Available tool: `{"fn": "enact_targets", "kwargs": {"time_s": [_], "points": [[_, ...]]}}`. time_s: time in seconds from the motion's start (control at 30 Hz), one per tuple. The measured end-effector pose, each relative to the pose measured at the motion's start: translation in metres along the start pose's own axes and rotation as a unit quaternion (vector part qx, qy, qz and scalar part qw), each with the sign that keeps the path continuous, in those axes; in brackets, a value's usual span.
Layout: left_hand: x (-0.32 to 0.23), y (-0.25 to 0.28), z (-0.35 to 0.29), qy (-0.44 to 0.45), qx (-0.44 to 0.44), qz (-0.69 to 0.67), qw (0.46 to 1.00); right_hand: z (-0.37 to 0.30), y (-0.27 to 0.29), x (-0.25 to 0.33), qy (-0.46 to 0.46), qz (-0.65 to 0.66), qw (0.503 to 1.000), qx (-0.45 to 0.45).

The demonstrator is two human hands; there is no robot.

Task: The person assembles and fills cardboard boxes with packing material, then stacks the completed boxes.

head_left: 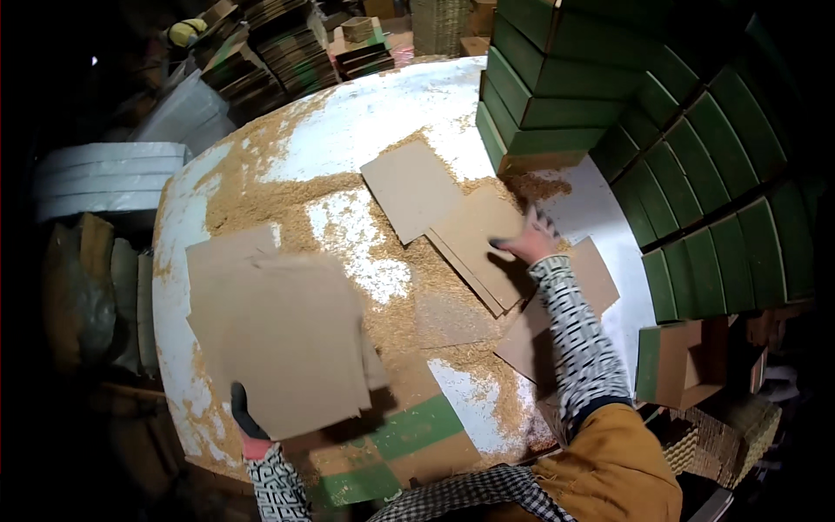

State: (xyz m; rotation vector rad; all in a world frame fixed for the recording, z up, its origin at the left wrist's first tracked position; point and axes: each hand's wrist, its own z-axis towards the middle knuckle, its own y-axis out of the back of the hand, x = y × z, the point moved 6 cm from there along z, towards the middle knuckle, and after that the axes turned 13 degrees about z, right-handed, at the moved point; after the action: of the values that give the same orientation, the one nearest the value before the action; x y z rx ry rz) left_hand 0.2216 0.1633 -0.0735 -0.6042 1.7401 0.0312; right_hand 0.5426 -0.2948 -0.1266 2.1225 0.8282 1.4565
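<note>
My left hand (249, 424), in a pink glove with dark fingertips, grips the near edge of several brown cardboard sheets (291, 344), its thumb on top and its other fingers hidden beneath. The top sheet is a little blurred. To the right, my right hand (528, 238), gloved alike, hovers over or lightly touches the right side of another small pile of cardboard sheets (481, 239); contact is hard to tell. Its fingers are spread. A greyish cardboard sheet (410, 190) overlaps that pile's far left corner, and another sheet (591, 274) lies partly under my right forearm.
Sawdust-like shavings (287, 196) are scattered over the white table (339, 130). A green-and-brown cardboard piece (417, 431) lies at the near edge. Stacked green boxes (557, 113) stand at the far right, an open box (683, 364) below them. White wrapped bundles (113, 178) sit left.
</note>
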Motion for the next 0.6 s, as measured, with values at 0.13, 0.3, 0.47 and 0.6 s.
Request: {"fn": "enact_targets", "kwargs": {"time_s": [0.13,0.3,0.47,0.6], "points": [[0.029,-0.058,0.081,0.001,0.022,-0.125,0.992,-0.004,-0.025,-0.043,-0.005,-0.213,0.977,0.003],[0.058,-0.224,0.205,0.035,0.059,0.031,0.997,0.009,0.050,-0.072,0.112,0.347,0.931,0.026],[0.076,-0.285,0.250,-0.086,0.108,0.257,0.956,-0.003,0.168,-0.150,0.041,0.357,0.931,0.064],[0.093,-0.301,0.256,-0.114,0.097,0.296,0.943,0.004,0.147,-0.272,0.024,0.180,0.979,-0.089]]}}
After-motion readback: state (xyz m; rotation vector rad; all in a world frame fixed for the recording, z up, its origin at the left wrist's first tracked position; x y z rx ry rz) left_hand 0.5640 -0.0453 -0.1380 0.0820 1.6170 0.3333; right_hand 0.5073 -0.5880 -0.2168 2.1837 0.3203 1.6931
